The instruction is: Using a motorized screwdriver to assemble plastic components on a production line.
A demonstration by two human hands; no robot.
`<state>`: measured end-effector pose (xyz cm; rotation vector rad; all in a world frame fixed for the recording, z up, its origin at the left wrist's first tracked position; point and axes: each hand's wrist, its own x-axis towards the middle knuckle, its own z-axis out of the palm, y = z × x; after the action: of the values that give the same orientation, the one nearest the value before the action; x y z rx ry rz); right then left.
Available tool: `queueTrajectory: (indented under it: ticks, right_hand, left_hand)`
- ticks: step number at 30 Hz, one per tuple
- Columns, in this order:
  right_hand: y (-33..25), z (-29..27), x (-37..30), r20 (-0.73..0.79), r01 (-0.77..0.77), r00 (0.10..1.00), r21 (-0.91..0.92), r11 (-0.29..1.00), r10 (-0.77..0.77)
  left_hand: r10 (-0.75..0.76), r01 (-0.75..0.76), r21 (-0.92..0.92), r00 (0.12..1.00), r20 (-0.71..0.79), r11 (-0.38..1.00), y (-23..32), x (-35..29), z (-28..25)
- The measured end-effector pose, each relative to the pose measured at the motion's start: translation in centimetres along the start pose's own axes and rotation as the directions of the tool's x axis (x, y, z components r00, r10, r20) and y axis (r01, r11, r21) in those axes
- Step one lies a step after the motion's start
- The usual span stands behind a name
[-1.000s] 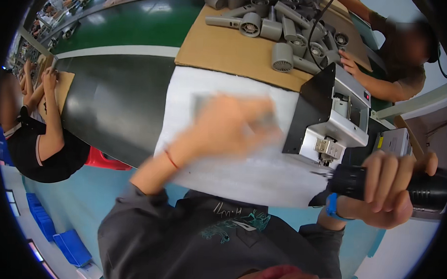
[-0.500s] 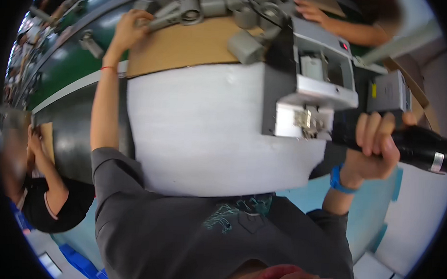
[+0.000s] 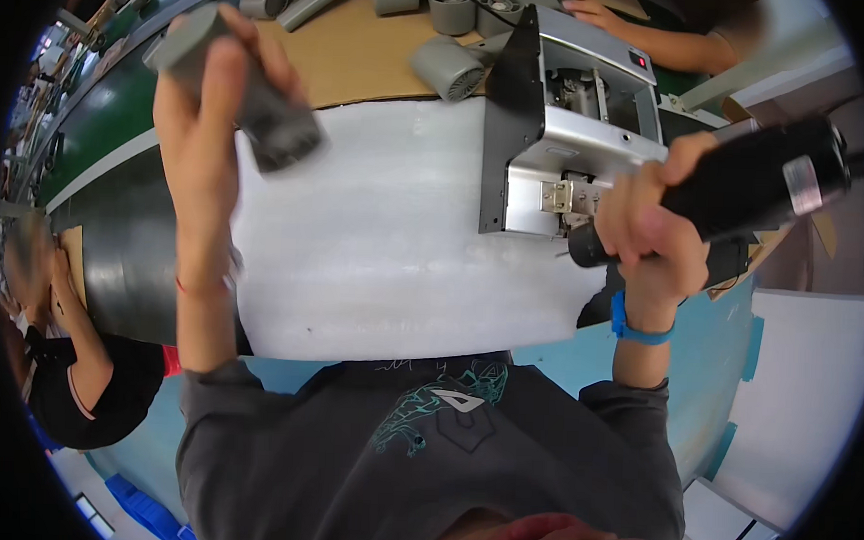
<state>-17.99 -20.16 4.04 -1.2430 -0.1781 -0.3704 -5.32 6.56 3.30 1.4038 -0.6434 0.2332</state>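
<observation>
My left hand [image 3: 195, 119] is closed round a grey hair dryer [image 3: 284, 136], raised over the far left corner of the white foam sheet [image 3: 385, 240] and blurred by motion. My right hand [image 3: 657, 221] grips a black electric screwdriver [image 3: 764, 177]. The tool lies tilted, its narrow tip end low and left, just in front of the silver screw feeder [image 3: 589, 137]. A small metal bracket [image 3: 563, 196] sits on the feeder's front, close to my right fingers. Whether the tip touches anything cannot be made out.
Several grey hair dryers lie on brown cardboard [image 3: 354, 63] at the back, one [image 3: 448, 69] nearer, beside the feeder. Another person's hand [image 3: 593, 11] is at the back right. A co-worker [image 3: 95, 382] stands at the left by the dark bench [image 3: 127, 269].
My left hand has lifted a grey hair dryer off the pile and drawn it nearer. My right hand has pulled the screwdriver from the feeder's front and tilted it.
</observation>
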Motion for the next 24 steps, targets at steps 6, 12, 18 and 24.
queueTrajectory:
  ticks: [6, 12, 18, 24]
  right_hand:
    - [-3.7, 0.2, 0.3, 0.272, 0.145, 0.932, 0.330, 0.933, -0.241]
    - [-4.1, 4.6, 1.9, 0.350, 0.259, 0.824, 0.467, 0.845, -0.446]
    - [-3.7, 5.2, 1.9, 0.454, 0.195, 0.789, 0.452, 0.870, -0.413]
    - [-3.3, 5.7, 1.7, 0.421, 0.181, 0.838, 0.386, 0.904, -0.348]
  left_hand:
    - [-0.285, 0.307, -0.286, 0.951, 0.118, 0.908, 2.0, -10.0, 7.6]
    - [-0.081, 0.120, -0.143, 0.964, 0.255, 0.982, -1.0, -11.3, 9.3]
    - [-0.008, 0.063, -0.216, 0.969, 0.247, 0.974, -1.1, -11.7, 9.4]
    - [0.068, -0.031, -0.169, 0.973, 0.220, 0.985, -1.1, -11.2, 9.8]
